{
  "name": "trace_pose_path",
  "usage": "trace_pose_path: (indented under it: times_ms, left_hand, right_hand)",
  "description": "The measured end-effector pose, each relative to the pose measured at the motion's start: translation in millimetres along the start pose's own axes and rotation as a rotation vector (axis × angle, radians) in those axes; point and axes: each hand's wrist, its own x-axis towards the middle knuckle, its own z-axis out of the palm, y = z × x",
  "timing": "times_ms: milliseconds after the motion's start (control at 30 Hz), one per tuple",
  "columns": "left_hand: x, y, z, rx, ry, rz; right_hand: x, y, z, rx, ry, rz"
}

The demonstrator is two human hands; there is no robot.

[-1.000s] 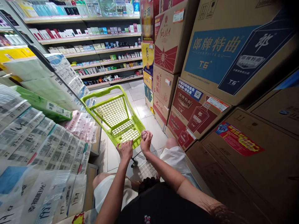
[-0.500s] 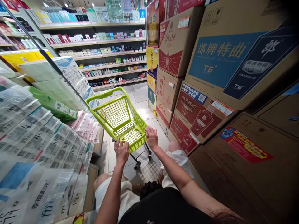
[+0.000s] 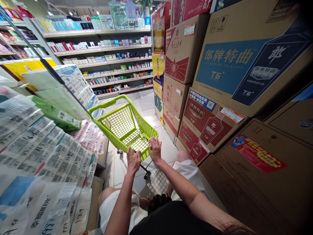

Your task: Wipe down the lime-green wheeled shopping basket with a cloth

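Observation:
A lime-green shopping cart (image 3: 119,121) with a mesh basket stands on the tiled floor in front of me, turned at an angle. My left hand (image 3: 133,160) curls its fingers over the near rim of the basket. Close beside it on the right, my right hand (image 3: 155,150) is closed round the near right corner of the same rim. Both fingertips are partly hidden by the rim. A thin black pole (image 3: 55,72) slants from the upper left down to the cart's left side. Nothing large shows in the basket.
Stacked cardboard cartons (image 3: 227,62) line the right side. Plastic-wrapped paper packs (image 3: 49,143) with handwritten prices slope along the left. Shelves (image 3: 117,62) of small boxed goods cross the back. A strip of pale tiled floor (image 3: 146,106) runs between them.
My hands have come closer together along the rim, the left moving right and the right moving slightly left. The cart's near end has swung a little to the right.

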Motion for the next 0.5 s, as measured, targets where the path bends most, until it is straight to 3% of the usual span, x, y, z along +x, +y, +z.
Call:
trace_pose_path:
  times_ms: [100,233,300,367,500]
  left_hand:
    - [-0.6,10.2,0.3,0.025,-0.008,-0.012]
    - [-3.8,15.9,-2.8,0.057,-0.045,0.009]
    - [-4.3,16.9,-2.1,0.067,-0.057,0.006]
    - [-3.3,18.2,0.5,0.069,-0.058,-0.008]
    - [1.1,20.8,6.0,0.059,-0.041,-0.012]
  right_hand:
    - [-16.2,1.5,14.8,0.082,0.030,-0.009]
    - [15.2,39.5,19.7,0.173,0.256,0.392]
    - [33.1,54.6,21.0,0.216,0.278,0.504]
    - [30.2,52.0,27.4,0.225,0.289,0.513]
    - [-31.3,8.3,56.2,0.245,0.301,0.413]
